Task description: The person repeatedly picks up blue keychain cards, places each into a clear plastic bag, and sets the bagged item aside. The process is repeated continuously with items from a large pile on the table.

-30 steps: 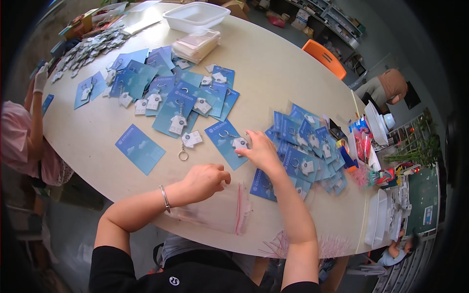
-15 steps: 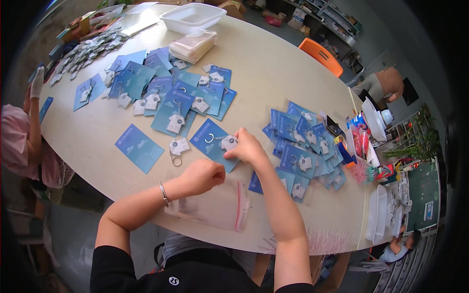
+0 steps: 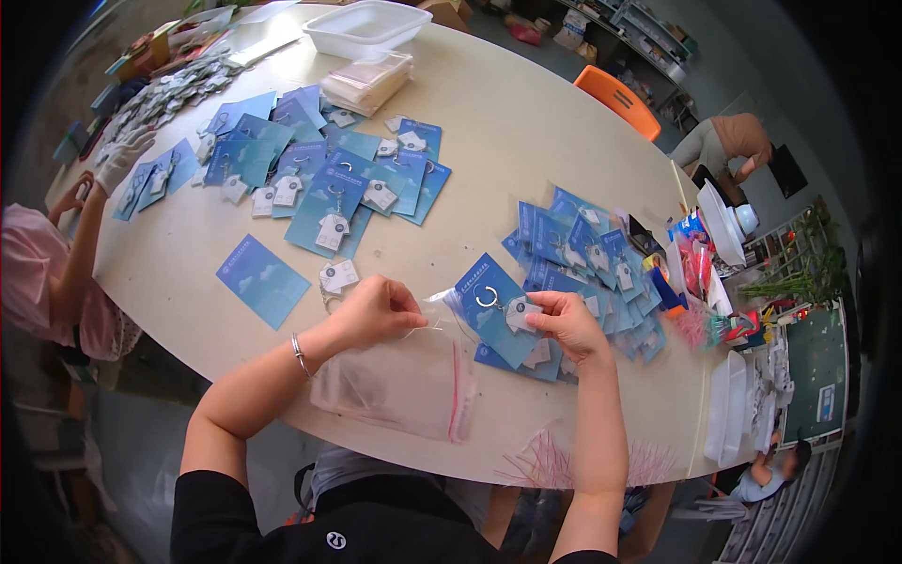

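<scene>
My right hand (image 3: 573, 327) pinches a blue card (image 3: 493, 310) together with the white shirt-shaped keychain (image 3: 520, 315) on it, fingers and thumb at the card's right edge. Left of it, my left hand (image 3: 378, 315) is closed at the fingertips on a small clear plastic bag (image 3: 442, 303), whose film shows beside the card's left edge. How far the card and bag overlap is hard to see. Below my left hand lies a pile of clear zip bags (image 3: 390, 390) with a pink seal strip. A loose shirt keychain (image 3: 338, 274) rests just beyond my left hand, its ring partly hidden.
A plain blue card (image 3: 263, 280) lies at left. Carded keychains (image 3: 329, 211) spread beyond it, and a bagged heap (image 3: 592, 254) sits at right. Farther off are stacked clear bags (image 3: 366, 83), a white tub (image 3: 366, 28) and a keychain pile (image 3: 174, 94). A co-worker's gloved hand (image 3: 122, 160) is at left.
My right hand has lifted the card with its keychain and carried it right. My left hand has moved slightly up; a clear bag now shows at its fingertips. The co-worker's hands have shifted.
</scene>
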`<state>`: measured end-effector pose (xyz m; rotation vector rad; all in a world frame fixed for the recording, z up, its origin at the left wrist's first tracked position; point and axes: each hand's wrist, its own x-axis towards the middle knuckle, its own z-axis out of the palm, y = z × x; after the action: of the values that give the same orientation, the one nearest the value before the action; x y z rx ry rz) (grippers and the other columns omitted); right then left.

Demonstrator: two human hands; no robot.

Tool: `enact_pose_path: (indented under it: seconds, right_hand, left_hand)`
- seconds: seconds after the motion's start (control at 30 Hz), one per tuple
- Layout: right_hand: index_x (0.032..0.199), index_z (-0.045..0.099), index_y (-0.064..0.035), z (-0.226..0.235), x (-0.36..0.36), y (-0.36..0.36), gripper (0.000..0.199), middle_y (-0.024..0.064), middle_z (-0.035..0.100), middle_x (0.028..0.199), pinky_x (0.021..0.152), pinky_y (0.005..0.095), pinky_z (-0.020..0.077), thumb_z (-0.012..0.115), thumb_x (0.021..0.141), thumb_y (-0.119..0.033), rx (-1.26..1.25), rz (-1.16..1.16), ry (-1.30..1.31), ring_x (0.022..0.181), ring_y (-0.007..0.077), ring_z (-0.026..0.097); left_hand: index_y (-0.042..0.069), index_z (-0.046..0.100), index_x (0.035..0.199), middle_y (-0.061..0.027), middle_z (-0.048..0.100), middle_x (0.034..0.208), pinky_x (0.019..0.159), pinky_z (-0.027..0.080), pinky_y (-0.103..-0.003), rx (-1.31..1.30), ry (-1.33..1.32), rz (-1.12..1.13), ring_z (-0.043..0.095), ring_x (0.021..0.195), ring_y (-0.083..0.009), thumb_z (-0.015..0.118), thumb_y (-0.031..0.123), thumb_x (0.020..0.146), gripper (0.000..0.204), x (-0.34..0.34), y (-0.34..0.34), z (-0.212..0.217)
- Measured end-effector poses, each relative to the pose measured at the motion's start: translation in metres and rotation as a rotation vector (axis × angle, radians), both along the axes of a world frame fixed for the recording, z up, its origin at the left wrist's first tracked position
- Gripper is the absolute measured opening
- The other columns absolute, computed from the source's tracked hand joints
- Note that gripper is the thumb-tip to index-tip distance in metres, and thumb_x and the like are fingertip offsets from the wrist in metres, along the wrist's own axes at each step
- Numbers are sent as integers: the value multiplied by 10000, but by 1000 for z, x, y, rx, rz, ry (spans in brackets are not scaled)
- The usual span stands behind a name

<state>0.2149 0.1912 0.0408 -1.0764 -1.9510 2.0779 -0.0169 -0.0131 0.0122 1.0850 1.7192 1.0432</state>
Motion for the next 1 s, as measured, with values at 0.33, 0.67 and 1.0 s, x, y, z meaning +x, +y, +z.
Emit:
enact_pose_path:
  seconds: [0.33,0.67,1.0]
  right_hand:
    - [1095,637,44,7,-11,8,363,56,679,912,735,230,490,687,740,-9,56,222,-94,782,88,613]
    - [1078,657,18,24,-56,14,378,41,676,840,709,226,474,717,708,-26,253,616,-216,753,75,580]
    - [1075,648,4,2,-87,-31,412,61,654,858,710,257,470,709,671,-46,477,592,-47,731,127,571]
  left_hand:
    - [-26,687,781,-72,656,677,551,473,-261,-24,23,4,589,597,-102,733,141,763,174,-3,2,-5]
    - [-26,692,816,-75,652,680,546,452,-262,-30,46,-47,566,599,-101,747,145,764,187,-3,3,0]
    - [-7,633,1009,-38,628,728,592,443,-242,73,-109,-115,560,658,-76,705,33,766,257,-4,4,-9]
